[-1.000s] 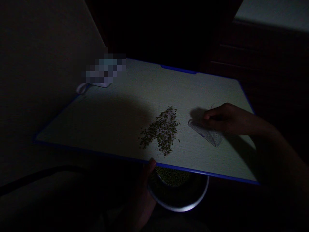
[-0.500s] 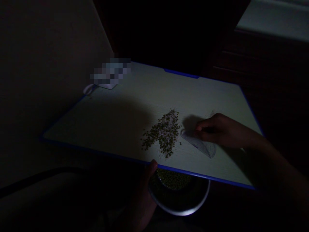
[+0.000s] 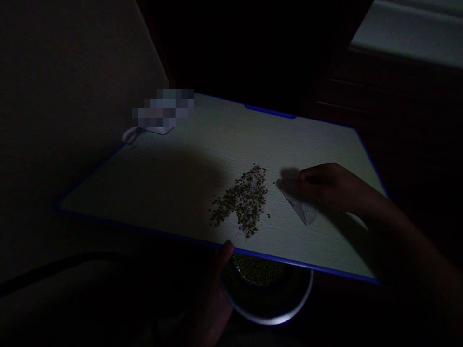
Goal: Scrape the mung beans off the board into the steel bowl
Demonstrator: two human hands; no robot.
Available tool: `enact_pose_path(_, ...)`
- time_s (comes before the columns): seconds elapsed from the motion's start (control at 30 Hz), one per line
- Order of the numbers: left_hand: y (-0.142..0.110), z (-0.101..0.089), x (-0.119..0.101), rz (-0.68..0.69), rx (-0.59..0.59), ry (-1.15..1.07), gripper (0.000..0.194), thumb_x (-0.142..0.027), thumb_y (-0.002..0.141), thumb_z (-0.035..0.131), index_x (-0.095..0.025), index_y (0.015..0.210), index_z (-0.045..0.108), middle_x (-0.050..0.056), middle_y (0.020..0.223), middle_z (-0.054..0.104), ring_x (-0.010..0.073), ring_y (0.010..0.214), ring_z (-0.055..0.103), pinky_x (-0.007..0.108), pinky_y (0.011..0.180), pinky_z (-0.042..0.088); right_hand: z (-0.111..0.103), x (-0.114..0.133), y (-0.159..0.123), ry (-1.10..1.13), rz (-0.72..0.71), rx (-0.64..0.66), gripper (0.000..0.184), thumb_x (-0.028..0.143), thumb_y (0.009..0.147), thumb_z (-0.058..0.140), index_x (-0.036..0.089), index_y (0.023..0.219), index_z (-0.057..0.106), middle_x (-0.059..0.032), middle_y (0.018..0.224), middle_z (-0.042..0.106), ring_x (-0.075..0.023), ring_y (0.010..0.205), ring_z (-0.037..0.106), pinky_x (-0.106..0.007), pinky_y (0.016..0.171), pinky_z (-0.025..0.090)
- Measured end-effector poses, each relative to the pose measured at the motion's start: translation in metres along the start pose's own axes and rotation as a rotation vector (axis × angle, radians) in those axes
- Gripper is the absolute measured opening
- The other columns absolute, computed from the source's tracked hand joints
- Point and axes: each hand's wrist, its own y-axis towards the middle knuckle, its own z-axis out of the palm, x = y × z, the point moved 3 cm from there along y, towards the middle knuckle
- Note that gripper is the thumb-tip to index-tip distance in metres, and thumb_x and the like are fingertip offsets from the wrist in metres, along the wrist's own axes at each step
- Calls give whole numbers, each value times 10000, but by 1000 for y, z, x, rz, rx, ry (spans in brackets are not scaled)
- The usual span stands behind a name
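Observation:
My right hand (image 3: 323,183) pinches a clear plastic protractor (image 3: 301,206) just above or against a pale board (image 3: 173,183). The straight edge of the protractor faces a loose pile of small green beans (image 3: 249,197), which look like mung beans mixed with paler bits. A small gap separates the two, with a few stray beans near it. My left hand (image 3: 215,294) is at the near side, its thumb on the board's blue edge and its palm against a metal-rimmed bowl (image 3: 280,320). More green beans show inside that bowl, partly under the board. The left fingers are hidden beneath.
A pixelated white object (image 3: 159,129) with a cord loop lies at the board's far left corner. A pale wall (image 3: 72,96) rises along the left side. A dark cable or strap (image 3: 54,267) curves at lower left. Surroundings are very dark.
My right hand has drawn the protractor slightly up and away from the bean pile. One bean now lies apart near its tip. The left hand and bowl have barely moved.

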Motion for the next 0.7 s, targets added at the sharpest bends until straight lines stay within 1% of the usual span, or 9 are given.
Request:
enact_pose_path(0.07,-2,4,-1,-9,-18,-18,370,-325,985,673,-169,1306,772,70,1231,844,295,1431,611,431,1289,351,-7,-8,0,-17,30,-2,494,663,884,600,210,689,642,17,627,534,-139,603,484,-299,577,349)
enact_pose_path(0.13,-5,7,-3,-8,-54,-33,350,-284,993,662,-152,1298,771,75,1205,853,284,1436,606,420,1292,345,-15,-18,0,-44,54,-22,510,678,889,581,213,692,648,7,629,557,-147,599,498,-305,575,360)
enact_pose_path(0.23,-6,8,-4,-22,-73,-45,318,-277,991,665,-148,1254,790,80,1177,861,282,1441,601,415,1284,360,-25,-29,0,-78,54,-66,433,585,898,580,213,692,658,-5,623,586,-151,582,512,-311,574,379)
enact_pose_path(0.3,-3,6,-3,-29,-20,-55,305,-299,977,691,-153,1220,805,89,1193,857,294,1446,596,425,1273,380,-28,-30,-1,-93,35,-90,377,522,894,578,209,705,671,-11,626,602,-154,589,528,-312,584,393)
enact_pose_path(0.37,0,2,-1,-23,54,-65,300,-322,954,727,-167,1195,817,92,1222,849,304,1450,591,436,1262,398,-27,-26,-1,-96,4,-103,348,485,900,563,206,728,681,-15,646,623,-153,604,548,-310,595,408)
enact_pose_path(0.43,2,-2,0,-13,103,-71,304,-349,934,757,-185,1181,824,87,1224,849,308,1449,592,448,1257,406,-21,-19,-1,-94,-33,-115,335,462,917,541,205,751,678,-10,662,630,-145,606,548,-302,593,410)
enact_pose_path(0.57,2,-7,2,-24,105,-97,244,-331,893,814,-198,1095,847,71,1119,877,304,1405,634,434,1248,417,-6,-5,0,-88,-98,-127,318,438,960,543,197,817,692,-8,690,658,-134,603,553,-296,590,409)
enact_pose_path(0.63,2,-8,2,-37,106,-120,217,-315,867,842,-206,1054,854,59,1074,885,304,1382,655,425,1239,429,-1,-3,1,-98,-106,-142,319,439,978,559,189,873,727,-24,723,700,-140,612,578,-310,608,418)
enact_pose_path(0.7,4,-8,3,-41,103,-133,228,-311,856,851,-215,1064,851,50,1085,884,300,1383,655,423,1232,438,0,-3,2,-110,-104,-160,345,461,996,562,186,927,759,-45,771,740,-152,630,604,-326,629,431)
